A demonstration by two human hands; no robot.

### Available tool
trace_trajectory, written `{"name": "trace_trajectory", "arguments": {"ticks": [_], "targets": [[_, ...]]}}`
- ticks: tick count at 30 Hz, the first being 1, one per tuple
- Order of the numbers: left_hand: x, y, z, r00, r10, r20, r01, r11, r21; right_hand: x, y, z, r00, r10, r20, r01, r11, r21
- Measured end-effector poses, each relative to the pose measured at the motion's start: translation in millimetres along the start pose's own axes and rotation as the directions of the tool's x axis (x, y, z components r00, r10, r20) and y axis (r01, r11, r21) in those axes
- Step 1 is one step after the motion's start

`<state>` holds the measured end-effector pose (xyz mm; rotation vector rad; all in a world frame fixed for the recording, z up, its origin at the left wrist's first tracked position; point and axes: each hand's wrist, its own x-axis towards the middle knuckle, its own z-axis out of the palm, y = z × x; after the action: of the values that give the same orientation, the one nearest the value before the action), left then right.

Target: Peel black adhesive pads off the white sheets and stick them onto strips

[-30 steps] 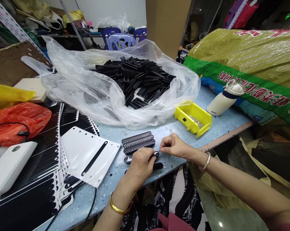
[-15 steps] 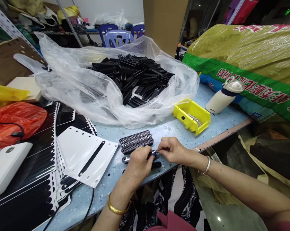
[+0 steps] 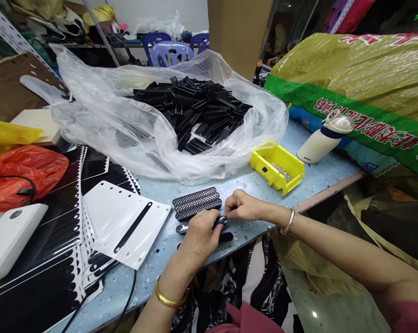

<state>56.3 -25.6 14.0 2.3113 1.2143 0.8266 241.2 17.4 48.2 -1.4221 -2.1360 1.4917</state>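
My left hand [image 3: 202,231] is closed over a glossy dark, bar-shaped piece [image 3: 181,229] with rounded ends, holding it down near the table's front edge. At the bar's right end, the fingers of my right hand [image 3: 244,206] are pinched together; anything between them is too small to make out. Just behind the bar lie several black bars with a perforated pattern [image 3: 196,203], side by side. A flat black strip [image 3: 225,237] rests in front, partly hidden under my left hand.
A yellow bin [image 3: 259,163] with small metal parts stands behind my right hand. A clear plastic bag [image 3: 132,138] full of black pieces covers the back. Black adhesive sheets and a white sheet [image 3: 102,222] lie left. A white bottle [image 3: 320,147] and a large sack [image 3: 351,69] are right.
My right hand has shifted slightly up and changed its angle at the bar's right end, its forearm and bracelet moving up and left. My left hand stays on the bar.
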Motion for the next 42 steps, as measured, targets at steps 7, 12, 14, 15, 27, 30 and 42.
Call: {"name": "trace_trajectory", "arguments": {"ticks": [7,12,14,15,27,30,42], "targets": [[0.3,-1.6,0.7,0.999,0.048,-0.009,-0.048,0.997,-0.062,4.4,6.4,3.2,1.0,0.008,0.006,-0.008,0.99,0.139],[0.2,-1.7,-0.9,0.998,0.047,0.044,-0.045,0.998,-0.046,1.4,10.4,5.6,1.0,0.006,0.006,-0.008,0.968,0.251],[0.2,-1.1,-1.5,0.997,0.039,0.062,-0.036,0.998,-0.042,-0.7,11.4,6.3,1.0,0.008,-0.006,-0.006,0.957,0.289],[0.3,-0.8,-1.6,0.997,0.035,0.064,-0.032,0.999,-0.042,-1.8,11.7,6.7,1.0,0.01,-0.01,-0.007,0.953,0.303],[2.7,1.2,-3.5,0.995,0.022,0.096,-0.018,0.999,-0.043,-3.5,-2.2,8.8,0.997,0.002,-0.081,0.005,0.997,0.079],[2.3,1.3,-3.3,0.995,0.023,0.097,-0.02,0.999,-0.034,-4.7,-1.4,10.2,0.997,0.063,-0.051,-0.054,0.983,0.175],[2.0,1.2,-1.6,0.996,-0.056,0.072,0.055,0.998,0.016,-10.0,7.5,22.2,0.985,0.066,-0.162,-0.023,0.967,0.255]]}}
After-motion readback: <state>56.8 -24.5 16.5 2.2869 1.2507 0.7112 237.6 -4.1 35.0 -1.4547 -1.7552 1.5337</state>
